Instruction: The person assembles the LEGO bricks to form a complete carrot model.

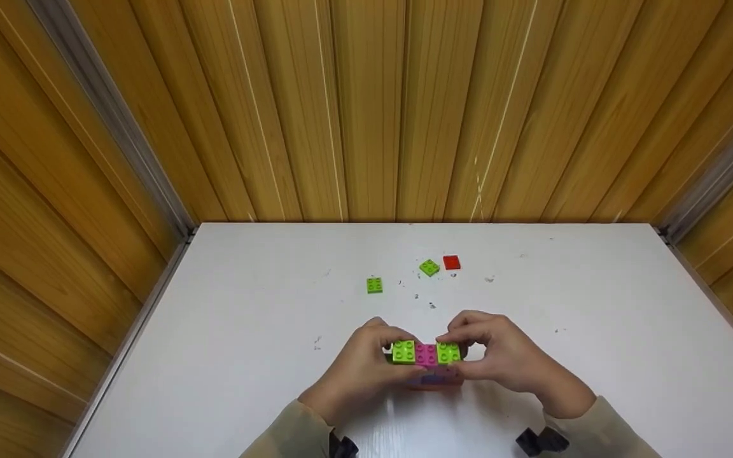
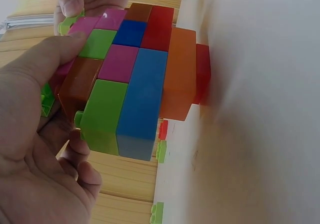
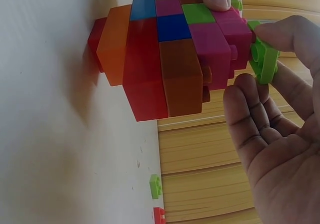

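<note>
A stepped build of colourful toy building blocks [image 2: 142,73] stands upright on the table, narrow red and orange blocks at its base. My left hand [image 1: 366,356] grips its upper left side, the thumb [image 2: 60,51] lying along the near face. Between thumb and fingers, my right hand [image 1: 506,353] pinches a thin green block [image 3: 265,58]. That block sits at the right end of the build's top, beside a magenta block [image 1: 425,355], slightly tilted in the right wrist view; whether its studs are engaged I cannot tell. Another thin green block [image 1: 403,352] tops the left end.
Farther back on the white table [image 1: 265,305] lie two loose green blocks, one on the left [image 1: 374,285] and one nearer the middle [image 1: 429,267]. A thin red block [image 1: 452,262] is beside the latter. Wood-patterned panels [image 1: 366,114] rise behind the table.
</note>
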`<state>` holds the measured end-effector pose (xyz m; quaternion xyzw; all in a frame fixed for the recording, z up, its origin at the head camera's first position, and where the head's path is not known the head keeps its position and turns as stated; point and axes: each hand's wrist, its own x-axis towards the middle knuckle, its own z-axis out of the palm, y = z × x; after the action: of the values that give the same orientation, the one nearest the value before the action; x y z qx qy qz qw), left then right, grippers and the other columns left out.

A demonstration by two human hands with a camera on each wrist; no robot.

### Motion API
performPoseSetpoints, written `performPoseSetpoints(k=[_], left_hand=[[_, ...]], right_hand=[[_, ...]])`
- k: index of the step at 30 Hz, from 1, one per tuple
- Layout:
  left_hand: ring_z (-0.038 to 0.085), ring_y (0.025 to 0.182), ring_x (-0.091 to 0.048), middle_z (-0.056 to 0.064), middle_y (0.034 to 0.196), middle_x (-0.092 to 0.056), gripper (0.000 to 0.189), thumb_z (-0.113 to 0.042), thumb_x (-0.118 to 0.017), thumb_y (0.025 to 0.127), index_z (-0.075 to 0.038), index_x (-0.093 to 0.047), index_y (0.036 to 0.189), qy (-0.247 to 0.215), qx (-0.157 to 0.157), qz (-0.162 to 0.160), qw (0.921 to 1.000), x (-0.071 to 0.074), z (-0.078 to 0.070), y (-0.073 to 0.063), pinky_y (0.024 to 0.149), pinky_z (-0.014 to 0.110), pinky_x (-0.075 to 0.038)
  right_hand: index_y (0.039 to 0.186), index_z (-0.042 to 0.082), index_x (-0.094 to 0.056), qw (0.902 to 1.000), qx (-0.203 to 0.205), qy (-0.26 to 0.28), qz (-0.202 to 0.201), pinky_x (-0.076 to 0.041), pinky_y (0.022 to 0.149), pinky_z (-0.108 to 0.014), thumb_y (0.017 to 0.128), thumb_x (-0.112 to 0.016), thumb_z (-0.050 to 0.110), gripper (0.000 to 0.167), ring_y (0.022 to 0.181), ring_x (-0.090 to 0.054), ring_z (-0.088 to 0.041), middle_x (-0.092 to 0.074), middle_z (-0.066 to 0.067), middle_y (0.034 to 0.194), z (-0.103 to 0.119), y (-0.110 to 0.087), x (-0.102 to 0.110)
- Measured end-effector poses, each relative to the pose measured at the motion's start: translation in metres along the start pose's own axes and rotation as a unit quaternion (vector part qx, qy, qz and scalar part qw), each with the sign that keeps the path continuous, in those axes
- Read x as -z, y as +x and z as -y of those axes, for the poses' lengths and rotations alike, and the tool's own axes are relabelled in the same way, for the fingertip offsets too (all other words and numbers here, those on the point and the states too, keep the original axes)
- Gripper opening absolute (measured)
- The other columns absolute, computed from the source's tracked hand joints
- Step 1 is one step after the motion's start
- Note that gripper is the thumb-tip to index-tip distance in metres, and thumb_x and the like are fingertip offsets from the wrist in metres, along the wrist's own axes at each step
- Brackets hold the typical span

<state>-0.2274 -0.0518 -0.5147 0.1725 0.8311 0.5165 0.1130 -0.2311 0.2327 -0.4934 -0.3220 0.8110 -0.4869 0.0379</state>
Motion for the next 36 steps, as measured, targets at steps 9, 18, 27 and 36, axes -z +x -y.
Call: performPoseSetpoints(k=[9,18,27,36], left_hand=[[0.012,0.108,-0.059,-0.017,0.111,-0.079,0.035,-0.032,-0.102,0.085,-0.039,-0.087,0.116,-0.001,-0.029,0.011,0.9995,-0.003,-0.001,0.005,0.095,0.026,-0.053],[0.009,0.102,-0.059,-0.008,0.107,-0.069,0.031,-0.036,-0.102,0.085,-0.033,-0.090,0.113,0.008,-0.022,0.001,0.9997,-0.007,0.002,0.004,0.097,0.029,-0.050],[0.013,0.106,-0.061,-0.005,0.107,-0.068,0.029,-0.034,-0.103,0.085,-0.035,-0.090,0.111,-0.024,-0.007,0.009,0.9996,-0.006,0.003,0.005,0.099,0.030,-0.052],[0.013,0.107,-0.061,-0.006,0.108,-0.068,0.028,-0.036,-0.102,0.085,-0.035,-0.090,0.111,-0.019,-0.013,0.007,0.9997,-0.005,0.005,0.005,0.101,0.033,-0.051]], right_hand=[[0.122,0.017,-0.088,0.9999,-0.010,0.007,-0.004,-0.061,0.084,-0.029,0.089,-0.095,0.012,0.034,0.092,-0.068,-0.009,-0.073,-0.005,0.105,-0.004,0.000,-0.002],[0.120,0.020,-0.087,0.9993,0.011,-0.016,-0.033,-0.058,0.091,-0.025,0.091,-0.097,0.019,0.031,0.098,-0.070,-0.013,-0.077,0.000,0.114,-0.003,-0.003,-0.012],[0.116,0.022,-0.088,0.9987,-0.028,-0.007,-0.042,-0.060,0.100,-0.025,0.092,-0.096,0.026,0.026,0.108,-0.075,-0.007,-0.083,0.003,0.113,0.001,-0.002,-0.015],[0.115,0.022,-0.088,0.9989,-0.032,0.004,-0.034,-0.061,0.101,-0.026,0.094,-0.095,0.025,0.022,0.108,-0.077,-0.008,-0.085,0.002,0.113,0.005,0.001,-0.015]])
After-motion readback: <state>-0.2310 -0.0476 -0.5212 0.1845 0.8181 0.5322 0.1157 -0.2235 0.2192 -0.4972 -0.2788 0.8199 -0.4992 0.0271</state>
